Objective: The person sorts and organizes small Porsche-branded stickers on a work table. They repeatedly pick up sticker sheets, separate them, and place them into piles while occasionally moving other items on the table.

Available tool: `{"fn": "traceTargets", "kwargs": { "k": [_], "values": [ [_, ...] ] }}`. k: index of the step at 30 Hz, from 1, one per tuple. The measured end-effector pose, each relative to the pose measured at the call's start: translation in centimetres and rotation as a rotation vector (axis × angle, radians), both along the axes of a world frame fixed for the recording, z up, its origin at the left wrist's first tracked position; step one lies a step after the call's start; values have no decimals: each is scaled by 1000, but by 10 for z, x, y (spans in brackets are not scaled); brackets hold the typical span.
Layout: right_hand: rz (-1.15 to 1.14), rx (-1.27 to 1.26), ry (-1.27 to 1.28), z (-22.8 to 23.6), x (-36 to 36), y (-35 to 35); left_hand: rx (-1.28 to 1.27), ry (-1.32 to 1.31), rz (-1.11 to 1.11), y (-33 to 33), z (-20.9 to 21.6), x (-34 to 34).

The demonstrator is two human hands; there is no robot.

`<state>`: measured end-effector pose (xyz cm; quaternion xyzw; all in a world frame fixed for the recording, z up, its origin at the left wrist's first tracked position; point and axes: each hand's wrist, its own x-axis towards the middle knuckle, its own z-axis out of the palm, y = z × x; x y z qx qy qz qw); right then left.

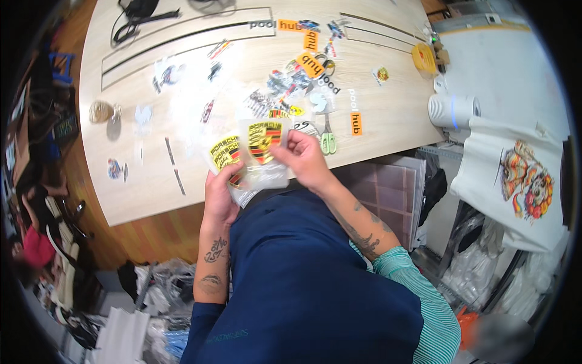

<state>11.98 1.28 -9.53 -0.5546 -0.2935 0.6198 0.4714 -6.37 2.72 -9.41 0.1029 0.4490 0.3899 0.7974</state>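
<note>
My left hand [220,193] is closed round a small stack of transparent sticker sheets [223,153], its thumb on top. The uppermost one bears a yellow, black and red print. Just to its right, my right hand [309,162] pinches another sticker sheet [265,134] with a yellow, red and black crest. This sheet partly overlaps the stack, so some of the stack is hidden. Both hands are above the near edge of the pale wooden table [133,188]. Beyond my right hand lie scissors with light green handles [328,144].
Loose stickers [290,85] and orange-and-black labels [311,64] are scattered across the table. A glass jar [100,111] stands at the left. On the right are a yellow tape roll [423,57], a white roll [453,111] and a printed white cloth [515,182]. A person [37,246] sits far left.
</note>
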Motion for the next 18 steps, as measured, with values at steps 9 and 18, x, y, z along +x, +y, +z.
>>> {"fn": "traceTargets", "kwargs": {
  "k": [9,18],
  "values": [
    [-586,-43,-604,-119,329,32,-8,128,-62,58,6,44],
    [-751,-479,-1385,-302,435,27,-198,314,89,69,-7,95]
  ]
}}
